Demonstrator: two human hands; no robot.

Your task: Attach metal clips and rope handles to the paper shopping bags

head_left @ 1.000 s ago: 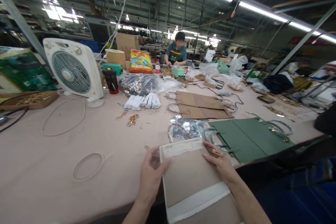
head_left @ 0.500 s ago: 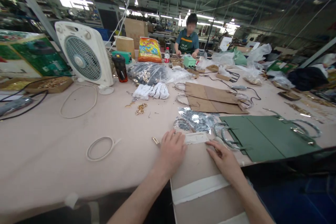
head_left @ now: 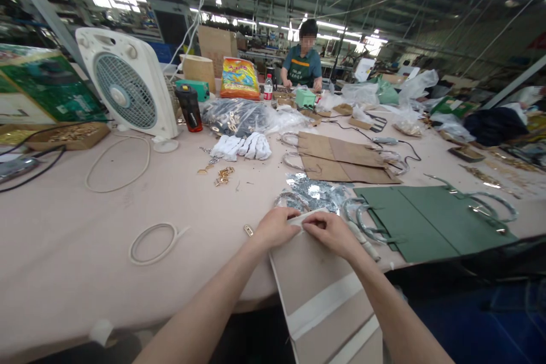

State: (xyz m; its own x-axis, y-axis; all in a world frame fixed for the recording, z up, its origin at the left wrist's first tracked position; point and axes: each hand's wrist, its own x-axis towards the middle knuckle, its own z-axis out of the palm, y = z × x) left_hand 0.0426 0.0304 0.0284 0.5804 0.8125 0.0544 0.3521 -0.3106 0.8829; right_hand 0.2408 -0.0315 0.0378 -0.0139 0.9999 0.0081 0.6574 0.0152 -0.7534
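Observation:
A beige panel [head_left: 313,273] with white strips across it lies in front of me, its lower part hanging past the table edge. At its far end, my left hand [head_left: 279,228] has its fingers bent over the left side, partly hidden. My right hand [head_left: 330,232] is beside it, thumb and fingers pinched together at the same end. Both hands grip the panel near its top strip. Left of my left hand rests a small gold metal plate with a slot [head_left: 248,230]. Behind my hands are a handle loop [head_left: 292,198] and a pile of silvery wrapped pieces [head_left: 313,187].
Green bag panels [head_left: 430,219] with wrapped handles lie to the right, brown ones [head_left: 341,156] behind. On the left are a coil of cord [head_left: 153,243] and a white fan [head_left: 128,82]. White gloves [head_left: 243,147] lie mid-table. A person [head_left: 302,60] works across the table.
My right hand has moved left, close to my left hand, and its fingers have closed at the panel's far end. The panel has tilted and its top strip is now mostly covered.

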